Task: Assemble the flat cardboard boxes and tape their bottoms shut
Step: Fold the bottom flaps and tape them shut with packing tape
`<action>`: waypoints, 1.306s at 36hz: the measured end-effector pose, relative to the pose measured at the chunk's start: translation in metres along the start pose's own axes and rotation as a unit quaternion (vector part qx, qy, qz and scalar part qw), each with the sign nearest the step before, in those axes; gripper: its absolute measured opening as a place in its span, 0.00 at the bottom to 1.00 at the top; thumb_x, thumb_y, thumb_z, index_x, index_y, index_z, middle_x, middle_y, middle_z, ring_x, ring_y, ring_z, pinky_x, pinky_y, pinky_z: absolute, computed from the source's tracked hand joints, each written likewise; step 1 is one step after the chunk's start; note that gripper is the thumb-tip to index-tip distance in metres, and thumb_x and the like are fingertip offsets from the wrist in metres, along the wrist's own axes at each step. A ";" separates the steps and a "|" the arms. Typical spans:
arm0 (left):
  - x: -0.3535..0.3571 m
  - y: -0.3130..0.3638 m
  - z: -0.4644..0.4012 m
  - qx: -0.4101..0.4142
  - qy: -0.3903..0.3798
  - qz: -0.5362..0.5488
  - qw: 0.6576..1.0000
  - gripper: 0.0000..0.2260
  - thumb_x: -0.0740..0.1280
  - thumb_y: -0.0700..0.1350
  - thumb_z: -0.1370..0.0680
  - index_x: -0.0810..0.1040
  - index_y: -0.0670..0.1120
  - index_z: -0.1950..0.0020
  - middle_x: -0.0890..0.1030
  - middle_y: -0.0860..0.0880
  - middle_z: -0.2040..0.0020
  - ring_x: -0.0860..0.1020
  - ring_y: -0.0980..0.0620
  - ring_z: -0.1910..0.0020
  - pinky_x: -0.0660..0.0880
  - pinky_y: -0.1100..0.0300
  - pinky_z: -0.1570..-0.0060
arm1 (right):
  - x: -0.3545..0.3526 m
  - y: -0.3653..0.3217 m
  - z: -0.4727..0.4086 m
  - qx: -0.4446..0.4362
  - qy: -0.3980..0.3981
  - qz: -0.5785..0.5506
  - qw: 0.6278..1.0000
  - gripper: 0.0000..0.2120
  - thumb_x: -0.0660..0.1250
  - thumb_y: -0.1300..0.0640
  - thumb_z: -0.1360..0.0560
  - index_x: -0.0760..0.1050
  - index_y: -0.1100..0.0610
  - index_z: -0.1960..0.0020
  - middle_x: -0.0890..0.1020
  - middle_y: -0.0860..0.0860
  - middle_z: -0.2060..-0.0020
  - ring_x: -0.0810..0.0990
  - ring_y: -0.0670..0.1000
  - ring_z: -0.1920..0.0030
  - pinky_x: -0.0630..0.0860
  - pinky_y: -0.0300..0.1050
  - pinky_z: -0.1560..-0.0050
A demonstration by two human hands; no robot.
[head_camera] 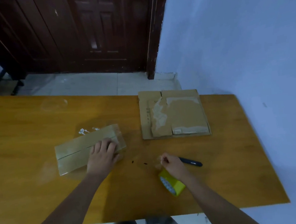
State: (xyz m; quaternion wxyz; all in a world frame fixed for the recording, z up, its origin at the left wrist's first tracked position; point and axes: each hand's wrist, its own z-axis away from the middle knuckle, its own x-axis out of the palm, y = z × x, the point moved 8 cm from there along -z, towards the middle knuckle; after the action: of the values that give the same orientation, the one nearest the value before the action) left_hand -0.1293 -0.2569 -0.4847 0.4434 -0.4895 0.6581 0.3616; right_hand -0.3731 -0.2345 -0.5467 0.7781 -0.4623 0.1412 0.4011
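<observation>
An assembled cardboard box (71, 153) lies on the wooden table (27, 127), its flap seam facing up. My left hand (102, 156) presses flat on the box's right end, fingers spread. My right hand (172, 165) is curled and pinches what looks like a strip of clear tape pulled up from the yellow tape roll (172, 183) just below it. A stack of flat cardboard boxes (174, 114) with old tape remnants lies at the far right of the table.
A black pen or knife (191, 161) lies just right of my right hand. White scraps (84, 131) sit behind the box. A dark wooden door (81, 31) and a blue wall (236, 40) stand beyond the table's far edge.
</observation>
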 end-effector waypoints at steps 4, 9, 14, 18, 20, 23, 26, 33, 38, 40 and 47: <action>0.002 -0.018 0.004 -0.006 -0.023 0.012 1.000 0.27 0.78 0.55 0.37 0.68 0.45 0.50 0.76 0.41 0.46 0.72 0.40 0.51 0.70 0.48 0.54 | -0.004 -0.007 -0.003 0.022 -0.055 0.100 0.993 0.12 0.55 0.59 0.19 0.65 0.51 0.61 0.72 0.48 0.65 0.69 0.48 0.65 0.64 0.43 0.64; 0.005 -0.026 0.004 0.004 -0.056 0.025 0.998 0.30 0.81 0.55 0.42 0.69 0.45 0.51 0.76 0.43 0.45 0.74 0.41 0.49 0.66 0.50 0.52 | 0.005 -0.009 -0.009 0.059 -0.099 0.172 0.978 0.09 0.54 0.60 0.21 0.73 0.60 0.49 0.78 0.54 0.53 0.75 0.55 0.54 0.67 0.44 0.64; 0.004 -0.026 -0.001 -0.015 -0.053 0.038 0.998 0.29 0.80 0.54 0.41 0.66 0.45 0.54 0.78 0.43 0.47 0.70 0.42 0.48 0.72 0.48 0.55 | 0.027 -0.020 -0.019 0.067 -0.076 0.155 0.983 0.08 0.54 0.57 0.21 0.70 0.53 0.55 0.81 0.54 0.52 0.79 0.55 0.51 0.77 0.53 0.50; 0.005 -0.025 -0.001 -0.010 -0.051 0.044 0.998 0.30 0.80 0.54 0.42 0.65 0.44 0.53 0.78 0.42 0.46 0.69 0.42 0.48 0.68 0.48 0.53 | 0.036 -0.039 -0.020 0.059 -0.019 0.132 0.989 0.08 0.56 0.57 0.20 0.69 0.52 0.57 0.74 0.47 0.66 0.72 0.49 0.64 0.65 0.43 0.67; 0.005 -0.024 -0.001 -0.005 -0.051 0.037 0.998 0.32 0.81 0.54 0.43 0.65 0.44 0.52 0.78 0.42 0.46 0.69 0.42 0.48 0.68 0.48 0.53 | 0.039 -0.043 -0.022 0.060 -0.001 0.136 0.989 0.09 0.56 0.55 0.20 0.68 0.49 0.59 0.73 0.47 0.66 0.72 0.50 0.63 0.65 0.45 0.65; 0.007 -0.025 -0.001 0.000 -0.053 0.025 0.998 0.31 0.81 0.54 0.42 0.65 0.44 0.52 0.78 0.42 0.46 0.69 0.42 0.49 0.70 0.48 0.54 | 0.043 -0.046 -0.025 0.065 0.004 0.144 0.987 0.08 0.56 0.52 0.20 0.69 0.48 0.57 0.73 0.45 0.66 0.72 0.49 0.64 0.68 0.45 0.64; 0.009 -0.025 0.000 0.002 -0.050 0.021 0.999 0.30 0.80 0.54 0.41 0.66 0.44 0.52 0.78 0.42 0.46 0.70 0.42 0.50 0.73 0.48 0.55 | 0.043 -0.050 -0.027 0.061 0.012 0.140 0.988 0.08 0.57 0.53 0.20 0.69 0.47 0.57 0.74 0.42 0.64 0.71 0.45 0.64 0.68 0.43 0.64; 0.005 -0.024 0.003 0.015 -0.009 0.008 1.000 0.30 0.79 0.55 0.40 0.67 0.43 0.49 0.79 0.43 0.47 0.69 0.43 0.50 0.66 0.49 0.54 | 0.053 -0.063 -0.040 0.052 0.005 0.171 0.984 0.08 0.58 0.55 0.21 0.76 0.50 0.49 0.81 0.50 0.51 0.78 0.54 0.50 0.72 0.45 0.59; 0.004 -0.024 0.004 0.024 0.014 -0.007 1.000 0.29 0.78 0.56 0.38 0.69 0.43 0.48 0.78 0.44 0.47 0.69 0.44 0.50 0.65 0.50 0.53 | 0.070 -0.073 -0.055 0.053 -0.026 0.215 0.975 0.11 0.59 0.55 0.22 0.79 0.52 0.46 0.79 0.54 0.44 0.78 0.56 0.45 0.74 0.46 0.52; 0.004 -0.023 0.004 0.027 0.020 -0.014 0.999 0.29 0.77 0.56 0.38 0.69 0.43 0.47 0.76 0.44 0.46 0.69 0.44 0.50 0.65 0.50 0.53 | 0.075 -0.078 -0.060 0.050 -0.036 0.222 0.973 0.11 0.60 0.55 0.22 0.80 0.53 0.46 0.78 0.54 0.44 0.79 0.56 0.45 0.73 0.44 0.53; 0.007 -0.023 0.005 0.030 0.018 -0.020 0.999 0.28 0.76 0.57 0.37 0.70 0.43 0.46 0.76 0.45 0.46 0.70 0.45 0.49 0.65 0.50 0.52 | 0.092 -0.087 -0.070 0.047 -0.052 0.290 0.954 0.12 0.57 0.59 0.23 0.80 0.55 0.50 0.81 0.56 0.46 0.80 0.58 0.45 0.75 0.46 0.52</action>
State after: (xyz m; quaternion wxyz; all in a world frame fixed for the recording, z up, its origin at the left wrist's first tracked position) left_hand -0.1067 -0.2606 -0.4943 0.4532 -0.4955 0.6665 0.3237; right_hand -0.2382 -0.2690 -0.5859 0.6554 -0.3426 0.2471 0.6262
